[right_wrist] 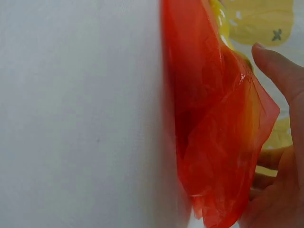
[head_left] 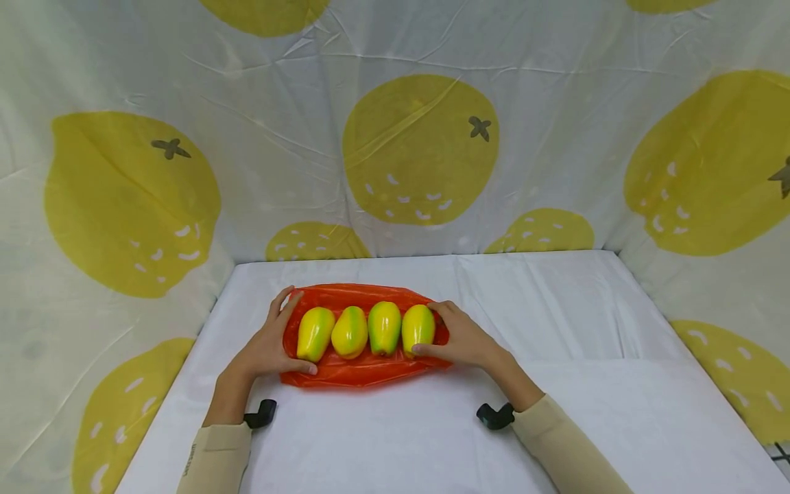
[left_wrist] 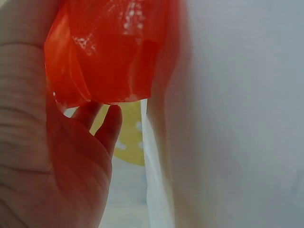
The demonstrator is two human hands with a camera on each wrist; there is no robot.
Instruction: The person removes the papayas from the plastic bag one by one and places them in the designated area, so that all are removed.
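A red plastic bag (head_left: 364, 374) lies spread on the white table. On it several glossy yellow-green fruits, mango-like in shape, stand in a row, among them the leftmost fruit (head_left: 315, 334) and the rightmost fruit (head_left: 418, 328). My left hand (head_left: 268, 346) is at the bag's left end, thumb spread wide from the fingers; the left wrist view shows the bag's end (left_wrist: 114, 66) over the palm. My right hand (head_left: 465, 336) frames the right end, its thumb and fingertips close by the rightmost fruit. In the right wrist view crumpled red plastic (right_wrist: 213, 133) stands beside that hand.
White cloth covers the table (head_left: 574, 412). Behind and at both sides hang pale curtains (head_left: 271, 137) printed with big yellow lemons. A black camera mount sits at each wrist, the left mount (head_left: 262, 414) and the right mount (head_left: 495, 416).
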